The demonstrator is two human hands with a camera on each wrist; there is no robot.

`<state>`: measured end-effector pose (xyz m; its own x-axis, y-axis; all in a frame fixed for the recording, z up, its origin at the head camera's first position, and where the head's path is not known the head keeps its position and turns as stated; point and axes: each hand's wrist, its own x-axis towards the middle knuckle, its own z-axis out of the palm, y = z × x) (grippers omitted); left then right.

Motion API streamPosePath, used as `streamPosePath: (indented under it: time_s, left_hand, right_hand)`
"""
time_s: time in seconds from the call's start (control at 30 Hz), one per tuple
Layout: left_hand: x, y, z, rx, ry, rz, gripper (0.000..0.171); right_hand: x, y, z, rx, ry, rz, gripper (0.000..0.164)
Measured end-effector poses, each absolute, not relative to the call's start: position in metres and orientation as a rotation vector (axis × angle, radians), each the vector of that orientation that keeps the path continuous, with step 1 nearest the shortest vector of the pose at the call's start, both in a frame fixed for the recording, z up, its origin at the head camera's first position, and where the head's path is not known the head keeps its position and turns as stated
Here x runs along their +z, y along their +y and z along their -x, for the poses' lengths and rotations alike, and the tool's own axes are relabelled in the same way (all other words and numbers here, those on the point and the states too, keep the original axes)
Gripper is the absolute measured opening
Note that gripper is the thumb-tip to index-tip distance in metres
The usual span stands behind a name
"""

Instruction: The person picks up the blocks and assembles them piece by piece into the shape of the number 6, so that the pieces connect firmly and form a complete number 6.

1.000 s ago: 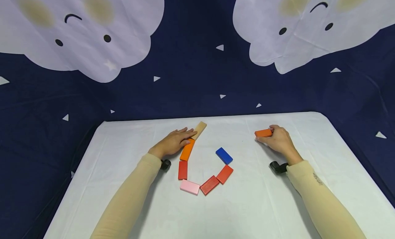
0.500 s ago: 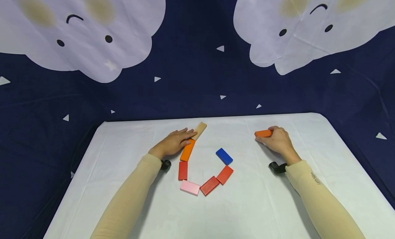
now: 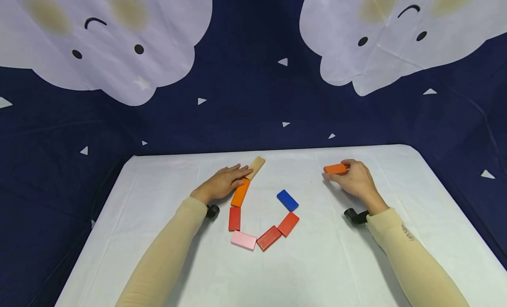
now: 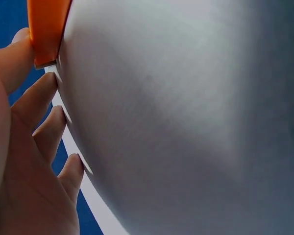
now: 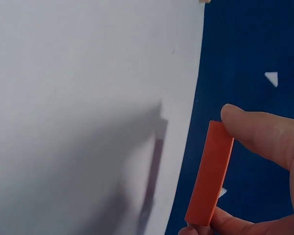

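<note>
My left hand (image 3: 223,182) lies at the left of a curved chain of blocks. Its fingers reach the natural wood block (image 3: 258,165), and its thumb touches the orange block (image 3: 240,193), also seen in the left wrist view (image 4: 46,32). Over the table's right side, my right hand (image 3: 356,177) pinches another orange block (image 3: 335,169) between thumb and fingers. In the right wrist view, this held block (image 5: 209,176) is raised, its shadow falling apart from it on the cloth. Some fingers behind it are hidden.
The chain continues with a red block (image 3: 234,219), a pink block (image 3: 243,240), more red blocks (image 3: 269,238) and a blue block (image 3: 287,200). They lie on a white-covered table (image 3: 301,276). A dark blue cloth (image 3: 245,122) with clouds hangs behind its far edge.
The right hand has shifted slightly left and away with the orange block still pinched. The left hand and the chain of blocks have stayed in place.
</note>
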<state>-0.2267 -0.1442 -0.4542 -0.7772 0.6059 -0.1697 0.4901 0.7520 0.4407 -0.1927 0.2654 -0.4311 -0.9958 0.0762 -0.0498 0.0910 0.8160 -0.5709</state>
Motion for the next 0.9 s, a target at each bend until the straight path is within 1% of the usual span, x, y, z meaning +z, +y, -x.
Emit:
streamPosePath:
  time_s: [0.17,0.57,0.9]
  left_hand:
    - [-0.453,-0.144,0.226,0.546,2.648,-0.852,0.051]
    - [-0.454,-0.143,0.226,0.565,2.654,-0.856,0.050]
    - [-0.451,-0.142,0.225,0.556,2.643,-0.856,0.050]
  right_hand:
    - [-0.426,0.255,0.188,-0.962,2.988,-0.099,0.086]
    - [-0.417,0.226,0.177,-0.987,3.015,0.034,0.075]
    - [-0.416,0.199,0.168,-0.962,3.024,0.181,0.072]
